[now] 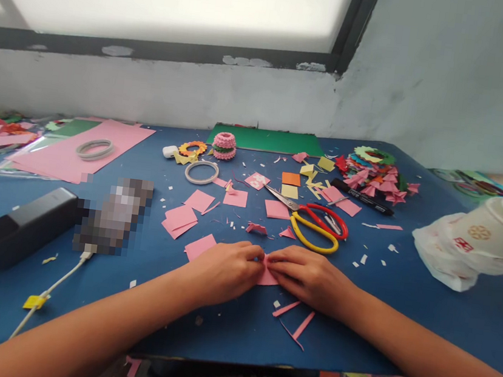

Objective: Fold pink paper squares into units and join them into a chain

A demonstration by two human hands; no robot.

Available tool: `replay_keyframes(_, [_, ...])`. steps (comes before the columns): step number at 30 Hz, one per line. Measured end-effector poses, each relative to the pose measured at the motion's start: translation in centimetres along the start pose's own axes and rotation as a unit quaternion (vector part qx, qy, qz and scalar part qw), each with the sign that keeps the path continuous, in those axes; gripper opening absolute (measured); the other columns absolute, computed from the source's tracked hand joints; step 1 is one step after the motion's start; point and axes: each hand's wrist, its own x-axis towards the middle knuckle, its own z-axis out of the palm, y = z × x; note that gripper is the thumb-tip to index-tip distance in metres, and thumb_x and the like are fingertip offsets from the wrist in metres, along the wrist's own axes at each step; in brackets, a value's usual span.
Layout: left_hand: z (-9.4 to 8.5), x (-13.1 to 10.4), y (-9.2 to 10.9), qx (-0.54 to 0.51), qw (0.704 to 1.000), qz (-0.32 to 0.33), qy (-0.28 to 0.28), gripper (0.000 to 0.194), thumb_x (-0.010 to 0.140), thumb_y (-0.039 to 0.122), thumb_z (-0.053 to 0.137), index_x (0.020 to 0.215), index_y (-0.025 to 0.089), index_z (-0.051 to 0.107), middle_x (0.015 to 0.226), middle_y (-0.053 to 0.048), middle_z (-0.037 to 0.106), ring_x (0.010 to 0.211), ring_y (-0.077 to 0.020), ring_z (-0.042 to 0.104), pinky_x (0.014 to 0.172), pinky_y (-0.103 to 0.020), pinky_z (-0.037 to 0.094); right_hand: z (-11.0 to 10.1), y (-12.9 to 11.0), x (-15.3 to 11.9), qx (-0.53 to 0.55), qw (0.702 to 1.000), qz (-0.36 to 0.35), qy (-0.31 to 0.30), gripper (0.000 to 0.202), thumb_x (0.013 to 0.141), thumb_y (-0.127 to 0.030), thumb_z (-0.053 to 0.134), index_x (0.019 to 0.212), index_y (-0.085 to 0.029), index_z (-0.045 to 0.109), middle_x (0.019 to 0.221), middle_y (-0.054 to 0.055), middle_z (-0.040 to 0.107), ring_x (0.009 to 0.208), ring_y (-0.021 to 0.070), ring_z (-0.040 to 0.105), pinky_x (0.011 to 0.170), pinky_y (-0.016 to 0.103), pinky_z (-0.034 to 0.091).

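1. Blue tabletop, strewn with scraps, meets a pale wall.
2. Left hand and right hand pinch the pink paper between them, fingers nearly closed, nearer than the scissors.
3. Folding seems in hand; the next move likely calls for even creasing.

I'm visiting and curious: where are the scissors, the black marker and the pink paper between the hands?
Scissors (294,206): head view, at the pivot.
Black marker (363,197): head view, mid-barrel.
Pink paper (268,278): head view, near its lower edge.
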Motion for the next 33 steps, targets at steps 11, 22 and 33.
replay_keyframes(11, [0.25,0.18,-0.59,-0.064,0.997,-0.022,0.029,0.021,0.086,0.017,0.046,0.088,0.014,0.068,0.097,-0.007,0.066,0.082,-0.017,0.062,0.074,-0.028,0.051,0.05,0.6,-0.02,0.06,0.998,0.018,-0.004,0.018,0.087,-0.018,0.051,0.089,-0.014,0.068,0.091,0.009,0.069,0.084,0.0183,0.064,0.076,0.031,0.056])
replay_keyframes(22, [0.36,0.2,-0.85,-0.066,0.997,-0.012,0.032,0.021,0.085,0.016,0.047,0.088,0.014,0.068,0.096,-0.007,0.065,0.083,-0.0174,0.063,0.075,-0.029,0.052,0.0,0.68,0.06,0.072,0.997,0.012,0.004,0.017,0.086,-0.017,0.052,0.087,-0.013,0.068,0.09,0.01,0.069,0.082,0.0186,0.064,0.075,0.031,0.055])
replay_keyframes(33, [0.33,0.34,-0.26,-0.018,0.999,-0.001,0.034,0.025,0.088,0.017,0.041,0.081,0.014,0.065,0.098,-0.007,0.065,0.083,-0.0162,0.062,0.075,-0.027,0.051,0.02,0.4,0.08,0.033,0.999,0.0,-0.002,0.02,0.088,-0.018,0.049,0.088,-0.013,0.068,0.091,0.01,0.068,0.083,0.019,0.063,0.075,0.031,0.054])
